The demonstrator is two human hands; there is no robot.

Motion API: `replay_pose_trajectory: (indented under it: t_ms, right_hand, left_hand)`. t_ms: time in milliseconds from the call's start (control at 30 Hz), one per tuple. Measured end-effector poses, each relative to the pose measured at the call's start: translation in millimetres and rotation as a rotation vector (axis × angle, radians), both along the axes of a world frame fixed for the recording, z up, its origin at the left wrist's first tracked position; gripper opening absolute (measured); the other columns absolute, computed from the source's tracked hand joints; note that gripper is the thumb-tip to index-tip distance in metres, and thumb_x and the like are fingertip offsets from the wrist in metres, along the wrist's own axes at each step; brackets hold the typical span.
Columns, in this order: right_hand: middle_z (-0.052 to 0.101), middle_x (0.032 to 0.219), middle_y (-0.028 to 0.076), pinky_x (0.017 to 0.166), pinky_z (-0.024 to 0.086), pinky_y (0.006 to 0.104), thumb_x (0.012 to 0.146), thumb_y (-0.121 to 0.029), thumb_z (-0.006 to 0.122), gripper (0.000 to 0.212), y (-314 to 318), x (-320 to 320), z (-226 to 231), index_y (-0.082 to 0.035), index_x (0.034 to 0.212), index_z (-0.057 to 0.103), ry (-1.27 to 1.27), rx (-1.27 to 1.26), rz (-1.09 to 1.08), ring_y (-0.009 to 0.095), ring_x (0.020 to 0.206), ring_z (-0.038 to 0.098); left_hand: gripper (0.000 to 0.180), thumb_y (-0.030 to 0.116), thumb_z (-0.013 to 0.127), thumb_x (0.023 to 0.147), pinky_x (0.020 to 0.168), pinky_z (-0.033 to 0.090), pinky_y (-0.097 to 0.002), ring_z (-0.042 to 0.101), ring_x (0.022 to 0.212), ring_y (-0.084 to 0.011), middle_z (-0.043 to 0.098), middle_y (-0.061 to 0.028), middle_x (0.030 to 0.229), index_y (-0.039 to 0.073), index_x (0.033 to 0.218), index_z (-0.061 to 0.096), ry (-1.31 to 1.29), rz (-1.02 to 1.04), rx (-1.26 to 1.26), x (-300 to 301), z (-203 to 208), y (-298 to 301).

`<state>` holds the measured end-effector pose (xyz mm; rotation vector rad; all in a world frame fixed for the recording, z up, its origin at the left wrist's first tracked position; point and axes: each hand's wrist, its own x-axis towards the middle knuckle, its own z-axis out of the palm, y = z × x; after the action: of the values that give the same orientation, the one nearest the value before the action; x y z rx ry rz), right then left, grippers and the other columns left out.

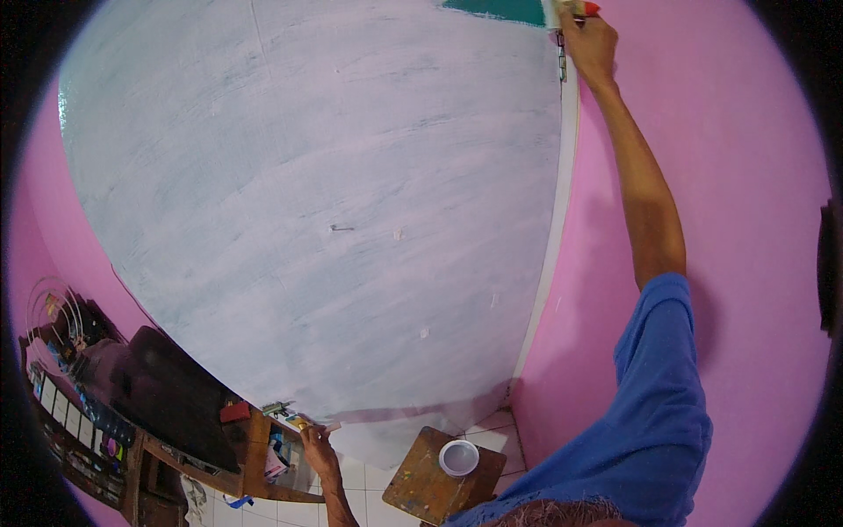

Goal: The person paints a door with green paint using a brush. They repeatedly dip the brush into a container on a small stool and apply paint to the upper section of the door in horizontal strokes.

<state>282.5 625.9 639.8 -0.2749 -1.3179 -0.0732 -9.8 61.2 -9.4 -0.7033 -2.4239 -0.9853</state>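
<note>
A large door panel [334, 176] fills the middle, streaky pale paint over a darker colour, with a bare teal patch [500, 9] at the top. High at the right edge, my right hand [593, 44] is closed on a paintbrush [588, 8] with a red part showing. Its tip is at the white strip beside the teal patch, just above a hinge [562, 57]. Low on the left, my left hand [320, 450] has its fingers bent at the door's edge, beside small metal hardware [279, 408]. What those fingers grip is too small to make out.
A paint-spotted wooden stool [421, 465] bears a white tub [458, 458] of pale paint below the door. At lower left stand a dark screen-like panel [176, 395], wooden furniture [255, 457] and a wire fan guard [54, 312]. Pink wall [738, 176] flanks my right arm.
</note>
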Motion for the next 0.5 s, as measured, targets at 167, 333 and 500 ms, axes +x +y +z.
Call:
replay_pose_trajectory:
  t_ms: [167,333,500]
  right_hand:
    - [0.069,0.073,0.008,0.059,0.057,0.0306,0.095,-0.018,0.067,0.022,-8.0,-3.0,5.3,0.0,0.083,0.069,0.011,-0.061,0.538,0.018,0.064,0.069]
    - [0.076,0.085,0.01,0.074,0.06,0.0328,0.094,-0.028,0.071,0.029,50.0,23.4,2.0,0.001,0.097,0.073,0.123,-0.178,0.92,0.023,0.086,0.075]
    - [0.076,0.085,0.008,0.073,0.06,0.0316,0.095,-0.024,0.071,0.026,34.6,13.3,-9.9,0.001,0.102,0.074,0.148,-0.353,0.392,0.021,0.086,0.074]
  left_hand:
    - [0.021,0.006,0.077,0.084,0.077,0.057,-0.0478,0.067,0.096,-0.0381,0.064,-0.0123,0.108,0.009,0.1,0.064,-0.017,-0.057,0.095,-9.7,-25.0,-11.2]
    - [0.021,0.007,0.077,0.084,0.078,0.057,-0.0478,0.068,0.098,-0.0377,0.064,-0.0123,0.108,0.008,0.1,0.064,-0.025,-0.028,0.041,2.9,1.0,-5.4]
    - [0.021,0.007,0.077,0.084,0.077,0.057,-0.0474,0.068,0.098,-0.0368,0.064,-0.0117,0.109,0.009,0.101,0.064,0.017,-0.034,0.023,13.3,9.7,-6.5]
